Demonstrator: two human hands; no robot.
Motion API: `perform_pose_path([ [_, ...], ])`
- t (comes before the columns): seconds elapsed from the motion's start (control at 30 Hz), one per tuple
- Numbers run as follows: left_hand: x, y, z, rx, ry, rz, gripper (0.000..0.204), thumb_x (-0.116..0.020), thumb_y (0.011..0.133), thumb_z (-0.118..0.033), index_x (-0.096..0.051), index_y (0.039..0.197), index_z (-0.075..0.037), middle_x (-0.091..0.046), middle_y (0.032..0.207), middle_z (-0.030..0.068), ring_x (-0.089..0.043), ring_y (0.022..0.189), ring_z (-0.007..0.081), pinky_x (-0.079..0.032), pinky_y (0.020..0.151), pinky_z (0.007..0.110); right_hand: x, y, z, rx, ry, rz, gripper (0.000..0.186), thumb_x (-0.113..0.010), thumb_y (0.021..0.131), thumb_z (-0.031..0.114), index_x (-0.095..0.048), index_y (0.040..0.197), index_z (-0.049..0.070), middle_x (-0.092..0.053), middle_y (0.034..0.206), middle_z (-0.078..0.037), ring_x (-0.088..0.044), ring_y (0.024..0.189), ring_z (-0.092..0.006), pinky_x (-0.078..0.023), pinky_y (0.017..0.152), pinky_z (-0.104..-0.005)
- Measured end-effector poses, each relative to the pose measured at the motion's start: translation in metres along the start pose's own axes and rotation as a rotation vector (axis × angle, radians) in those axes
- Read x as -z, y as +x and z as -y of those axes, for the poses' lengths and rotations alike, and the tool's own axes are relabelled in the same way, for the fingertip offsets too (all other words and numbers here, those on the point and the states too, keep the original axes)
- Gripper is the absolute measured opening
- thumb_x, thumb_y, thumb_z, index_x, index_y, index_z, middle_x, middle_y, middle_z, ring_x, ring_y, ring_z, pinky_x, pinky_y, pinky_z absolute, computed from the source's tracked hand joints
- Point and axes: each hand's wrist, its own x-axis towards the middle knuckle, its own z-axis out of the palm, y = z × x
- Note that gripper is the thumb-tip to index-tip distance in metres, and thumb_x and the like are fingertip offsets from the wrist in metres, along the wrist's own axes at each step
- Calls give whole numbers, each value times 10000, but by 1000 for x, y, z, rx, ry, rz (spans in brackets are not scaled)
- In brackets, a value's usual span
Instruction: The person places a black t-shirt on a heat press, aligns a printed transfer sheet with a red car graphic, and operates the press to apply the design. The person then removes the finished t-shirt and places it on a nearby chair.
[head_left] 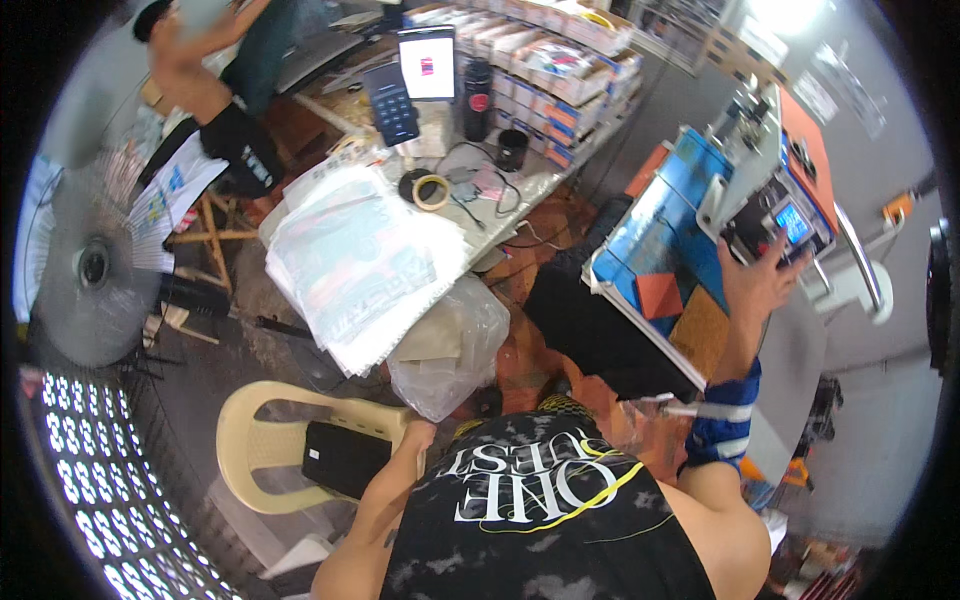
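My right hand (pixel 760 277) reaches up to the dark control box (pixel 770 222) of a heat press. Its fingers are spread and touch the box just under a lit blue display (pixel 792 222); nothing is held. Below the raised orange-topped upper part (pixel 808 150) lies the blue lower bed (pixel 668 205), with an orange square piece (pixel 659 296) and a brown piece (pixel 699 330) at its near end. Down at my left side, my left hand (pixel 419 434) is closed at the arm of a cream plastic chair (pixel 250 465); its fingers are partly hidden.
A black flat item (pixel 345 458) lies on the chair seat. Printed sheets (pixel 360 255) are stacked on the table beside a tape roll (pixel 431 192), phone (pixel 390 104), tablet (pixel 427 63) and black bottle (pixel 478 100). A fan (pixel 92 264) stands left; another person (pixel 205 85) is at the far left.
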Motion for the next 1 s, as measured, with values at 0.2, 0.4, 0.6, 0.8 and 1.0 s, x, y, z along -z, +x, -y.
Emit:
perform_pose_path([
  [0.2,6,6,-36,-115,-195,20,185,-643,805,-245,-719,856,-83,-715,820,165,-700,747,324,-532,649,459,-23,-12,-11,280,193,-32,447,-801,826,375,-670,1114,59,-694,1149,-176,-665,1033,-374,-505,851,-515],
  [0.4,190,140,-29,113,-1520,-450,225,-627,989,-235,-708,1112,-66,-726,1014,77,-680,909,199,-557,789,381,-3,3,18,250,136,361,313,-748,863,349,-733,1031,85,-752,885,-153,-730,822,-378,-568,753,-514],
  [0.6,497,197,55,-382,-1880,-1222,360,-675,1002,-193,-565,1307,-36,-663,1183,107,-665,1058,279,-546,972,438,-25,-5,6,468,203,131,288,-726,881,342,-716,1022,91,-748,864,-144,-730,752,-338,-583,679,-449],
  [0.8,579,251,19,-391,-2217,-1387,414,-733,958,-97,-506,1303,-81,-623,1330,77,-660,1147,350,-521,968,479,-30,-1,-4,492,98,75,245,-742,852,328,-647,881,104,-718,816,-88,-710,694,-303,-564,621,-423],
  [1.0,582,263,29,-359,-2200,-1606,292,-791,911,-57,-525,1022,-106,-695,1010,83,-724,893,308,-567,771,377,-33,-1,-4,540,92,37,261,-748,855,331,-634,849,96,-714,792,-83,-700,659,-308,-567,602,-415],
])
